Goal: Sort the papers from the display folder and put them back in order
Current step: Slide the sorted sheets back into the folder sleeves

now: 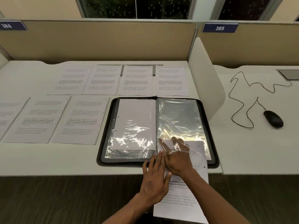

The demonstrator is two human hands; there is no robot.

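Note:
A black display folder (102, 143) lies open on the desk. Its left sleeve (134, 126) holds a sheet shown blank side up. A printed sheet (182, 199) sticks halfway out of the bottom of the right sleeve (179, 117) and hangs over the desk edge. My right hand (178, 157) has its straight fingers slid inside that sleeve's opening, on top of the sheet. My left hand (155, 180) lies flat with spread fingers on the folder's bottom edge near the spine, its thumb on the sheet. Several printed papers (84, 120) lie in two rows on the desk.
A beige partition (97, 42) backs the desk and a white divider (205, 78) stands at its right. Beyond the divider, a black mouse (273, 118) with a looping cable (239, 102) lies on the neighbouring desk. Dark floor shows below the desk edge.

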